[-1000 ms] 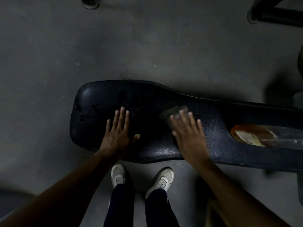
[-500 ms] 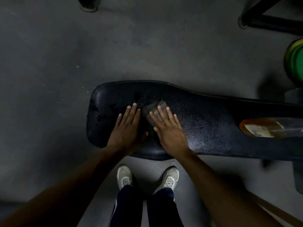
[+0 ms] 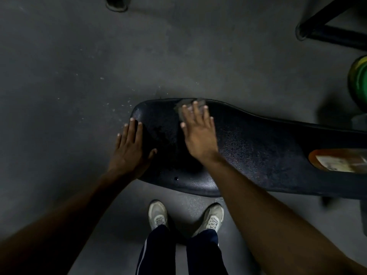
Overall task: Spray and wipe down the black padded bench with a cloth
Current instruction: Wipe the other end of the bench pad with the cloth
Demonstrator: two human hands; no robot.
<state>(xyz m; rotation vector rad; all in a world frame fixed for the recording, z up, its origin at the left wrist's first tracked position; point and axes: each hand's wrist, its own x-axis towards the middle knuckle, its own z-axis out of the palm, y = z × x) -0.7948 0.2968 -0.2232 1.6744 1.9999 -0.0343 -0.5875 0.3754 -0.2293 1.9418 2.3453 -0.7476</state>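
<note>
The black padded bench (image 3: 258, 151) runs from the centre of the view to the right edge, its rounded end pointing left. My right hand (image 3: 198, 135) lies flat on a grey cloth (image 3: 183, 105) at the bench's far edge; only the cloth's far part shows beyond my fingertips. My left hand (image 3: 131, 149) rests palm down, fingers spread, on the bench's left end. A clear bottle with an orange base and a label (image 3: 335, 161) lies on its side on the bench at the right.
Grey floor surrounds the bench. My two white shoes (image 3: 186, 217) stand just in front of it. A green and yellow weight plate (image 3: 359, 82) is at the right edge, a black metal frame (image 3: 327, 26) at top right, and a dark foot (image 3: 116, 4) at top.
My right hand has slid the cloth from the middle of the pad to its far edge. My left hand has shifted to the bench's left end. The view has shifted, so the bench sits further right.
</note>
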